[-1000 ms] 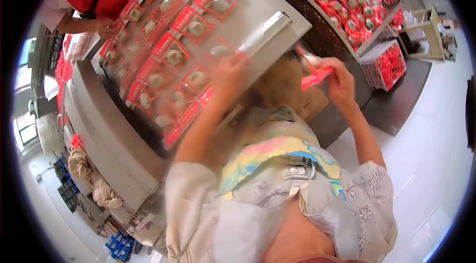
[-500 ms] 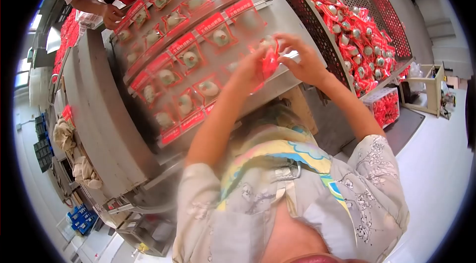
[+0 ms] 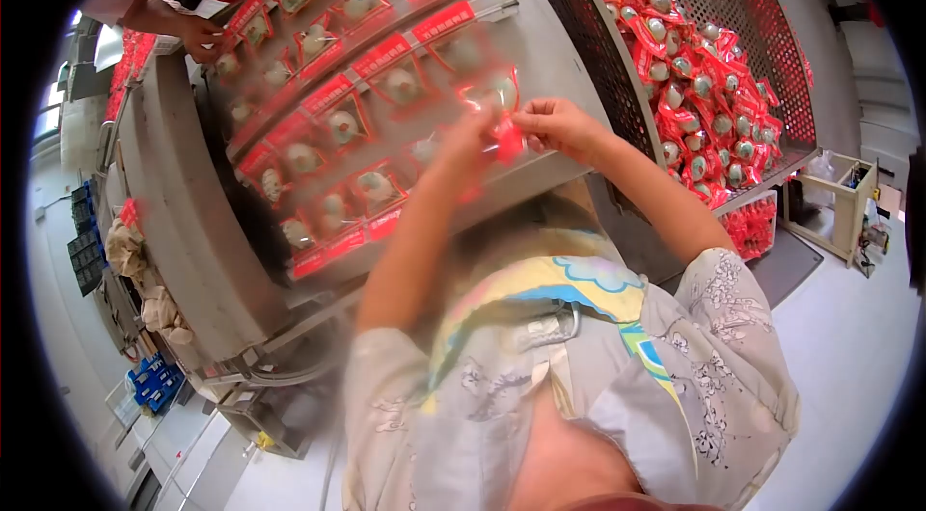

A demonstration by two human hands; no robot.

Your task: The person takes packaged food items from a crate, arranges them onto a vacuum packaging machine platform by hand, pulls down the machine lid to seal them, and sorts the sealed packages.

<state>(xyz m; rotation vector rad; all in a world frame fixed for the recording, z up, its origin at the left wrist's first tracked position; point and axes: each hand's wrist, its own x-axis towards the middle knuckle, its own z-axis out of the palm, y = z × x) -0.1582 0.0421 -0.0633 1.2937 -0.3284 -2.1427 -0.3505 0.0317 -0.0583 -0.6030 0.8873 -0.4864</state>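
Note:
A clear and red egg pouch (image 3: pixel 503 89) is between my two hands, over the near right part of the steel table (image 3: pixel 555 39). My right hand (image 3: pixel 559 125) is closed, with thumb and fingers pinching the pouch's red end. Close beside it, my left hand (image 3: pixel 465 145) is closed around the pouch's lower left side; its fingers are blurred and partly hidden. To the left lie rows of egg pouches (image 3: pixel 344 125), printed red strips facing up, some in metal-edged trays (image 3: pixel 506 0).
A perforated metal bin (image 3: pixel 641 116) piled with loose egg pouches (image 3: pixel 690 96) stands on the right. Below it sits a white basket (image 3: pixel 748 227) of red packets. Across the table, a co-worker's hand (image 3: pixel 201 39) rests near the far-left pouches. A grey metal housing (image 3: pixel 183 212) borders the left.
My right hand has come in from the right and its open fingers have closed on the pouch's red end. My left hand has shifted slightly left and down. The whole view has shifted a little.

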